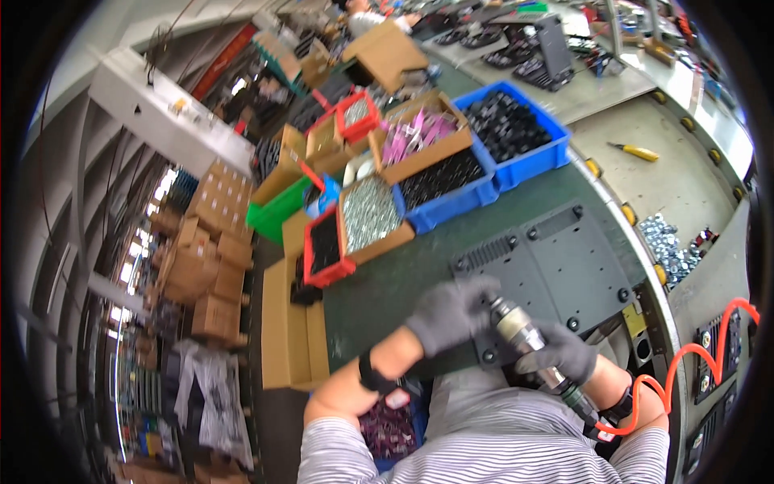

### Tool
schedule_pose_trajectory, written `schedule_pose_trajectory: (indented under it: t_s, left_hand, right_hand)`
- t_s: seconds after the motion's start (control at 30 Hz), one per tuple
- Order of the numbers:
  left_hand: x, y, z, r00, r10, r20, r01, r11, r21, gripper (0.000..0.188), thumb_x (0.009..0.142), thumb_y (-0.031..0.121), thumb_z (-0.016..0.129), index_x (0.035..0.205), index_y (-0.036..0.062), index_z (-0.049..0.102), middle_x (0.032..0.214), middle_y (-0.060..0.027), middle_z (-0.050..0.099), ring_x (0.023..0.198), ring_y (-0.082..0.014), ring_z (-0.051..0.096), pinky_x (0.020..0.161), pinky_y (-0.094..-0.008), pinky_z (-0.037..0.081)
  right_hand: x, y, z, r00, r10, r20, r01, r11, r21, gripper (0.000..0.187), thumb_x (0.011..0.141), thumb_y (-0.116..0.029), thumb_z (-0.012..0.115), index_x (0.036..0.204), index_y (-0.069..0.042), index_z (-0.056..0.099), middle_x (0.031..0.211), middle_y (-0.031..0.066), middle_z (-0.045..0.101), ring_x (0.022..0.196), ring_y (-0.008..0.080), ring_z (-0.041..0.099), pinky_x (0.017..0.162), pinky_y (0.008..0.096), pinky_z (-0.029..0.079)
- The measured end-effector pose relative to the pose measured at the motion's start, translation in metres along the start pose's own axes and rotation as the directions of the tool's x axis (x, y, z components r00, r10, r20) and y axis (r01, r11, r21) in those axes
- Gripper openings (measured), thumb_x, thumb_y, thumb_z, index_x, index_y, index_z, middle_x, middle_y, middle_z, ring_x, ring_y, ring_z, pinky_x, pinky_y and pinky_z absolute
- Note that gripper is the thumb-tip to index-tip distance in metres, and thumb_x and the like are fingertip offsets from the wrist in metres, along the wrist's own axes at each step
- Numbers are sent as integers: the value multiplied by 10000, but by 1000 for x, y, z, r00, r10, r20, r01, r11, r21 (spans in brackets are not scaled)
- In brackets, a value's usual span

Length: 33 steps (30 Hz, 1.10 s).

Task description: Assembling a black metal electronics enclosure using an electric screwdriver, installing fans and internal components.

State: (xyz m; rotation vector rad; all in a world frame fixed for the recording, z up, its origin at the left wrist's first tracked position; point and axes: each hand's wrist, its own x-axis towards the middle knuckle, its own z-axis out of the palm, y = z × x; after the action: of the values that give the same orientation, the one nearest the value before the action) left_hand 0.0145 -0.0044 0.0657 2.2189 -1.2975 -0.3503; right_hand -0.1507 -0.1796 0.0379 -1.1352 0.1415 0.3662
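Note:
My right hand (571,355), in a grey glove, is wrapped round a pneumatic screwdriver (520,329). A red coiled air hose (673,367) runs from the tool's lower end. My left hand (453,313), gloved too, is at the screwdriver's tip with its fingers curled together. Slight blur there hides whatever small thing the fingers may hold. Beneath the tool lies a flat dark grey plastic panel (556,262) with holes and round black feet near its corners. The hands cover part of its near edge.
Beyond the panel stand blue bins (451,211) of black parts, a cardboard box (371,214) of screws, red bins (326,246) and a box of pink parts (419,135). A metal rail (625,214) edges the bench. Right of it lie a yellow-handled screwdriver (638,151) and loose metal pieces (669,246).

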Motion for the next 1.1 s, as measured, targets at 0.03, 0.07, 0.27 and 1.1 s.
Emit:
schedule_pose_trajectory:
  t_s: [0.03,0.07,0.27,1.1]
  left_hand:
    - [7,-17,-11,995,-58,-80,58,998,-3,415,744,209,693,1134,119,583,985,-86,652,876,-213,637,781,-313,499]
    - [14,-36,-26,984,-73,-165,80,996,34,408,766,206,688,1149,111,580,1000,-83,652,898,-190,630,800,-303,491]
    - [61,-162,-120,849,-413,-330,340,905,-257,575,849,420,592,1284,66,466,1211,-135,546,1129,-216,513,936,-317,390]
    - [-49,-266,-161,626,-667,-405,774,596,215,317,793,269,651,1056,94,661,1044,-153,644,984,-302,608,859,-382,469]
  right_hand:
    - [0,-2,-1,999,-4,-40,3,1000,-25,407,660,-102,741,1010,-8,554,844,4,546,768,95,517,696,245,435]
    - [-1,-4,-2,996,-18,-87,14,999,-48,396,651,-99,740,989,-10,554,819,-2,534,740,91,507,674,243,430]
    - [8,-9,-5,969,76,-235,-73,997,20,380,635,-105,737,943,16,549,718,30,544,544,120,525,512,264,435]
    - [21,-13,6,945,18,-326,-66,989,-135,437,554,-108,723,945,7,564,759,-16,504,681,97,447,633,236,388]
